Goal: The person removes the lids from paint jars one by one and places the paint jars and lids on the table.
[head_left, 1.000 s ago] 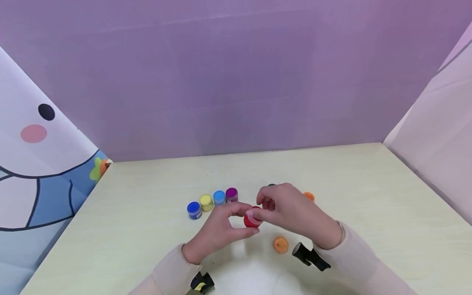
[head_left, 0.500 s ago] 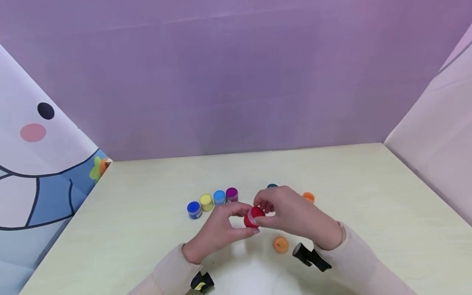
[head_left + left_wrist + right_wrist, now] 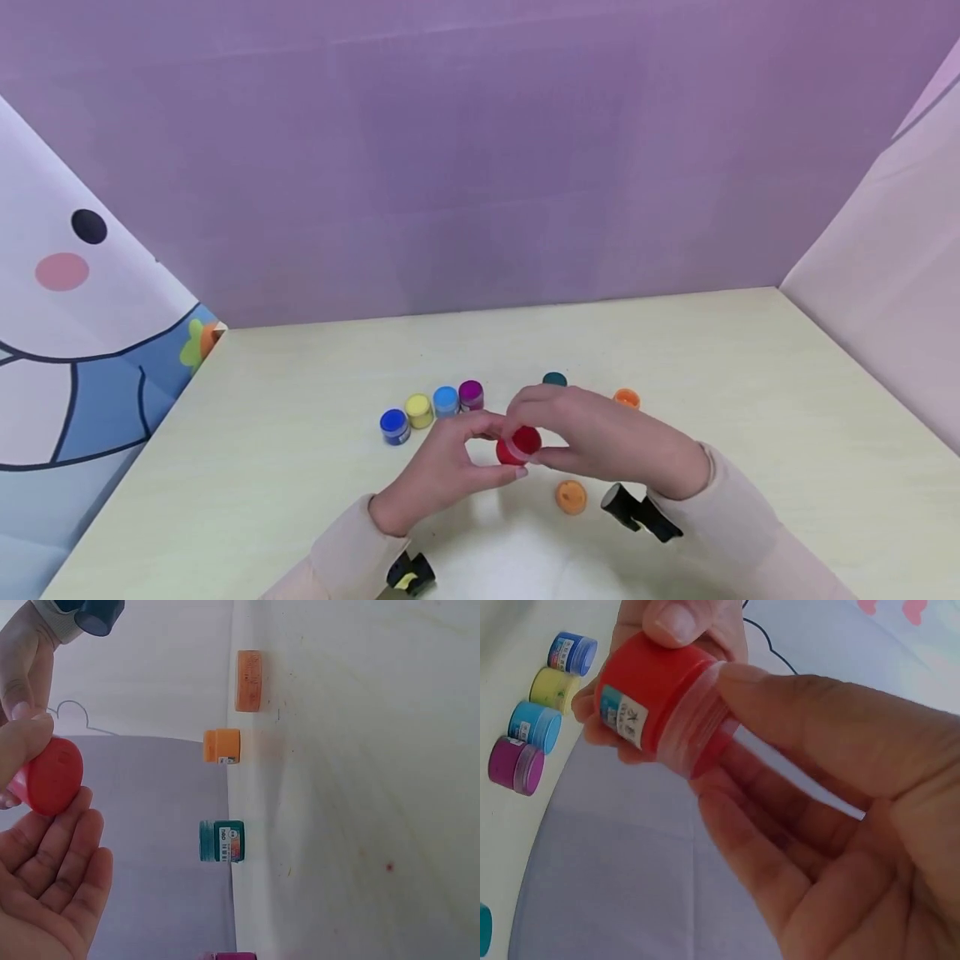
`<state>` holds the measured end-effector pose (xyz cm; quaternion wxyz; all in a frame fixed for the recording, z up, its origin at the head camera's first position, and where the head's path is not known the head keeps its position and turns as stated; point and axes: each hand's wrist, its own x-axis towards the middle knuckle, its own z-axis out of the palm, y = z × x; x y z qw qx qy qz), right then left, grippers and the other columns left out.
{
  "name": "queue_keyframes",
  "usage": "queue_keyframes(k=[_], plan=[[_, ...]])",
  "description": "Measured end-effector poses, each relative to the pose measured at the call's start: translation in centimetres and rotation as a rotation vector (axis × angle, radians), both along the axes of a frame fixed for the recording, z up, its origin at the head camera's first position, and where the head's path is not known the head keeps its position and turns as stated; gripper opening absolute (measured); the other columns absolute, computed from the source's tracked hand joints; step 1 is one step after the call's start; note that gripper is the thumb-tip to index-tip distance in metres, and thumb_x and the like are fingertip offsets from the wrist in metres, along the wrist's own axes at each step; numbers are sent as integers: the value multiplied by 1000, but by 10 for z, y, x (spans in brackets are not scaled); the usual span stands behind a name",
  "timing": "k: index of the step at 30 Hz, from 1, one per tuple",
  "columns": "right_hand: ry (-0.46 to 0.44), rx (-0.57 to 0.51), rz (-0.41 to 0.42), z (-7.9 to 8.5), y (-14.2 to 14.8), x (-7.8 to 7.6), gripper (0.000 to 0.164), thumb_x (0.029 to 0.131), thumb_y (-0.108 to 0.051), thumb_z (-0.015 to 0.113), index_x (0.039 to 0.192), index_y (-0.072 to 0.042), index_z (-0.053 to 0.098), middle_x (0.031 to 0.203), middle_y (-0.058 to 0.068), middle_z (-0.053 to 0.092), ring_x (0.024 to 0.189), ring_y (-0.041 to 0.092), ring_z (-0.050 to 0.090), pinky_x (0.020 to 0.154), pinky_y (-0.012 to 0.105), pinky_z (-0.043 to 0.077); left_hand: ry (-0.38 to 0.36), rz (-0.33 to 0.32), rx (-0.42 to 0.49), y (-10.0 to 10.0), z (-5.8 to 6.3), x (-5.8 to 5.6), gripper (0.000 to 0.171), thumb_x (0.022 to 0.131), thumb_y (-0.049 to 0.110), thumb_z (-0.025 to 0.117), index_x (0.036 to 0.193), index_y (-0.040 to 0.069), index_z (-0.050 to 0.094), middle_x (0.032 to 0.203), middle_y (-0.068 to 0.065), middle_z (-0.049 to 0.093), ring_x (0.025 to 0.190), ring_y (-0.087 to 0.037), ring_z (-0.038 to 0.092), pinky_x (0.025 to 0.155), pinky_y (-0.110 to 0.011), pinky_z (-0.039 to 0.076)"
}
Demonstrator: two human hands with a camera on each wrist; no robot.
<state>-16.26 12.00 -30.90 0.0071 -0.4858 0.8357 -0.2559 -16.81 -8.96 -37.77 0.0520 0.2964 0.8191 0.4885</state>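
A red paint jar (image 3: 517, 447) is held tilted above the table between both hands. My left hand (image 3: 450, 467) grips the jar's body between its thumb and fingers; the jar's base (image 3: 64, 776) shows in the left wrist view. With thumb and fingers my right hand (image 3: 600, 433) pinches the clear ridged rim (image 3: 686, 724) at the top end. In the right wrist view a white label faces the camera. The head view shows the red round top, but whether it is a lid or bare paint I cannot tell.
Blue (image 3: 394, 426), yellow (image 3: 419, 411), light blue (image 3: 446, 402) and purple (image 3: 471, 395) paint jars stand behind the left hand. A green jar (image 3: 223, 840) and an orange jar (image 3: 627, 398) stand behind the right. An orange lid (image 3: 572, 497) lies in front.
My right hand has turned about the jar's top, its fingers coming forward round the rim, and its wrist has shifted slightly right. The left hand keeps its hold on the red jar, almost unmoved.
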Motion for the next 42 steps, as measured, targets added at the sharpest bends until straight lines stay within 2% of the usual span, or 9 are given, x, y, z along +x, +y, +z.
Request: queue_keyframes(k=[8, 12, 16, 20, 22, 25, 32, 36, 42], plan=[[81, 7, 90, 0, -1, 1, 27, 81, 6, 68, 100, -13, 64, 106, -4, 59, 98, 8, 55, 84, 17, 49, -2, 2, 11, -2, 2, 1, 31, 78, 26, 78, 106, 20, 68, 101, 14, 68, 100, -8, 58, 88, -45, 50], [41, 3, 60, 0, -1, 3, 27, 85, -9, 69, 110, -13, 61, 111, -5, 58, 100, 6, 53, 86, 19, 49, 36, -2, 20, -4, 2, 1, 30, 78, 24, 78, 106, 17, 67, 100, 12, 68, 97, -8, 59, 87, -43, 50], [17, -28, -81, -3, -5, 3, 31, 88, -27, 67, 113, -11, 58, 107, -6, 58, 97, 6, 54, 83, 21, 50, 65, 1, 22, -4, 2, 0, 29, 79, 23, 77, 106, 15, 67, 100, 10, 68, 95, -9, 59, 87, -41, 51], [-39, -34, -258, -5, -8, 3, 26, 86, -32, 69, 99, -12, 59, 87, -9, 58, 77, 6, 53, 66, 20, 49, 52, 10, 15, -1, 3, 0, 31, 79, 24, 77, 107, 17, 68, 101, 12, 68, 96, -7, 59, 87, -42, 51], [-83, -29, -309, -6, -9, 3, 25, 85, -32, 70, 93, -13, 57, 77, -10, 54, 66, 5, 50, 57, 20, 46, 42, 19, 9, -1, 3, 1, 31, 78, 24, 78, 107, 17, 68, 101, 13, 68, 97, -7, 59, 87, -42, 51], [-119, -17, -333, -6, -10, 4, 22, 85, -30, 70, 90, -14, 56, 70, -11, 51, 59, 4, 46, 52, 20, 44, 46, 20, -1, -1, 3, 1, 31, 78, 23, 78, 107, 17, 68, 100, 13, 69, 96, -7, 60, 86, -42, 51], [-126, 2, -281, -5, -8, 4, 17, 86, -24, 70, 90, -14, 57, 71, -12, 53, 62, 4, 49, 55, 19, 46, 56, 22, -17, 0, 4, 2, 32, 77, 23, 78, 107, 16, 69, 100, 13, 69, 94, -7, 58, 85, -42, 51], [-83, 3, -192, -3, -5, 2, 16, 85, -19, 70, 98, -15, 61, 85, -12, 58, 77, 4, 54, 68, 19, 50, 64, 22, -20, 0, 4, 2, 33, 77, 23, 78, 108, 16, 68, 101, 12, 68, 94, -8, 58, 84, -42, 51], [-42, -5, -65, 0, 1, 2, 30, 83, -10, 71, 111, -14, 61, 100, -9, 60, 90, 3, 54, 78, 19, 50, 45, 26, -7, -1, 4, 2, 34, 78, 25, 78, 109, 16, 68, 102, 13, 68, 94, -9, 58, 84, -44, 51]])
